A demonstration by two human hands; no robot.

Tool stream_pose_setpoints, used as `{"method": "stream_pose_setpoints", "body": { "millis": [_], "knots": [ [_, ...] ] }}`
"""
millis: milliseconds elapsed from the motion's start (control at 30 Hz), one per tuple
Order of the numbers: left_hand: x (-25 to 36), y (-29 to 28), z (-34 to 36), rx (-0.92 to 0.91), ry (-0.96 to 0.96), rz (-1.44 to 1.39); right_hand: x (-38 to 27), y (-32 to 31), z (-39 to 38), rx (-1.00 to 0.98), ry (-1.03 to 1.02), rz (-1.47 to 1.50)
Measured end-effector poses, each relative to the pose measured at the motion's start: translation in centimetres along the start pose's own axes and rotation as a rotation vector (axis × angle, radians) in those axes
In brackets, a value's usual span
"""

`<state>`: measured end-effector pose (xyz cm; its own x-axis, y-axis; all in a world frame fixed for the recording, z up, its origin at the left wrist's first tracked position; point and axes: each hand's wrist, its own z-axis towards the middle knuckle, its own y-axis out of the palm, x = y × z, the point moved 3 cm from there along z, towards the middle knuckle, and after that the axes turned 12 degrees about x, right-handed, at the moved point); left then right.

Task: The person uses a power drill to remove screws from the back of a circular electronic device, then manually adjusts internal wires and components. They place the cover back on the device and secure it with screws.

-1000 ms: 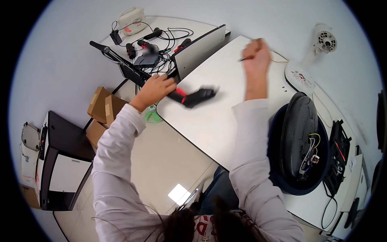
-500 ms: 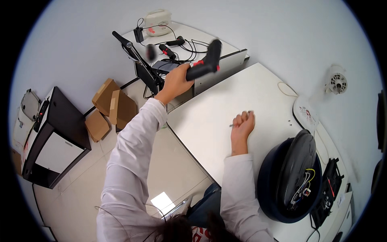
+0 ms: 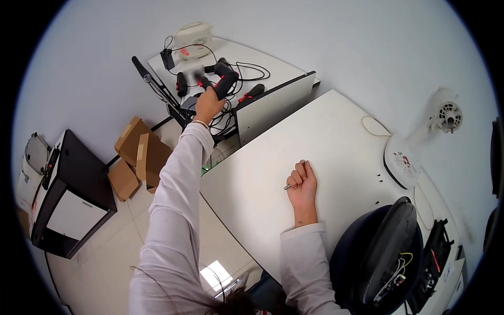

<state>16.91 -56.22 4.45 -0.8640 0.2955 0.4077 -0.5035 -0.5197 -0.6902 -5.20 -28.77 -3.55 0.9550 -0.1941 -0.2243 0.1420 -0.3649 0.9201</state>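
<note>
My left hand [image 3: 209,105] reaches over the far side table and is closed on a black-and-red pistol-shaped cordless screwdriver [image 3: 227,84]. Black cables and other black-and-red tools lie around it. Above the white table, my right hand [image 3: 303,186] is curled, with a thin metal rod [image 3: 287,187] poking out of the fist; the rest of the rod is hidden by the fingers. To the right of that forearm stands a dark blue round appliance [image 3: 349,252]. Its dark cover [image 3: 391,231] is tipped up, and wires [image 3: 397,275] show inside.
Small dark screws [image 3: 377,202] lie on the white table [image 3: 262,173]. A black tool case [image 3: 433,257] and a white vented fan-like device [image 3: 450,116] are at the right. A cream rice cooker [image 3: 193,39] stands at the back, cardboard boxes [image 3: 149,160] and a dark cabinet [image 3: 86,173] left.
My left hand has carried the cordless screwdriver left and down, in among the tools and cables on the side table. My right hand stays closed over the white table. The view has shifted slightly.
</note>
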Motion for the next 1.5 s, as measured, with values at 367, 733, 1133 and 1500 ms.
{"method": "stream_pose_setpoints", "body": {
  "millis": [367,733,1133,1500],
  "knots": [
    [-0.5,9.2,2.5,0.138,-0.185,-0.230,-0.1,0.4,1.1,0.041,-0.018,-0.102],
    [-2.3,10.3,2.6,0.139,0.176,-0.323,0.2,0.3,0.9,0.059,-0.002,-0.110],
    [13.0,-14.2,-21.9,0.199,0.389,-0.495,1.1,-1.4,1.1,-0.146,-0.035,0.190],
    [16.4,-19.9,-41.2,-0.393,-0.022,-0.581,1.6,-4.4,-19.8,-0.287,-0.038,-0.107]
  ]
}}
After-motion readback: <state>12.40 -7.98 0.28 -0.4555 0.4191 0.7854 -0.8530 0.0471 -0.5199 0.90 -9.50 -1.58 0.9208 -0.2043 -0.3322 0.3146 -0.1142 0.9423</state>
